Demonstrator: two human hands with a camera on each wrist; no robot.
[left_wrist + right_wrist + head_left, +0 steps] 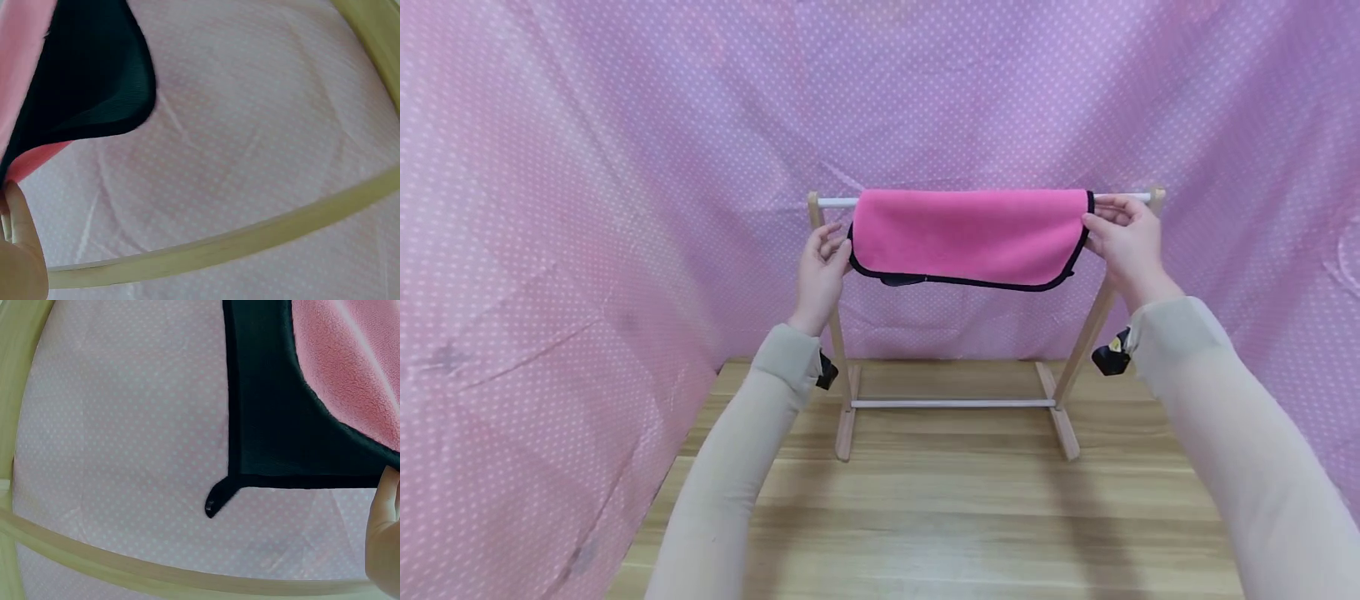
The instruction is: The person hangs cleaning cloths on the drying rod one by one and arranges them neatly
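Straightening the pink cloth [970, 237] over the white rod [837, 202], upper middle of the head view, seems our step; our left hand [822, 282] and right hand [1131, 247] pinch its side edges. Next probably calls for levelling, then letting go.

On a table [925, 517] before a curtain [925, 100] stands a rack [955, 404], its top rod [837, 202] bearing a cloth [970, 233] between the left hand [822, 275] and the right hand [1133, 246].
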